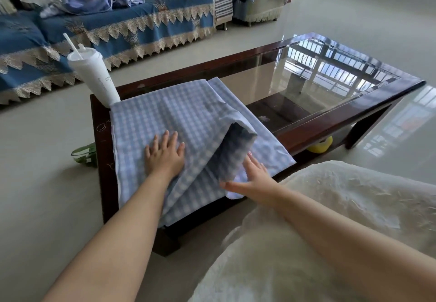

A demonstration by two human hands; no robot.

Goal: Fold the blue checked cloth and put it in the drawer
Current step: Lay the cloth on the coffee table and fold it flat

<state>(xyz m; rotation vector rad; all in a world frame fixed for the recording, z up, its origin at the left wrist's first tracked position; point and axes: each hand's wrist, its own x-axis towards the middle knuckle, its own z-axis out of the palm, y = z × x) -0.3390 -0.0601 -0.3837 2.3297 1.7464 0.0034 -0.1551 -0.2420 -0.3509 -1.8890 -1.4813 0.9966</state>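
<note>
The cloth lies spread over the near end of the table, its near edge hanging off the table's side. One flap stands lifted in a loose tent toward the table's middle. The left hand rests flat on the cloth, fingers spread, grasping nothing. The right hand is open, fingers extended under the raised flap; whether it pinches fabric cannot be told. A white cup with a straw stands on the table's far corner, touching the cloth's edge. Beyond the cloth the glass top is bare. A yellow object shows under the table; a green object lies on the floor beside the table's end. A sofa stands well beyond the table.
</note>
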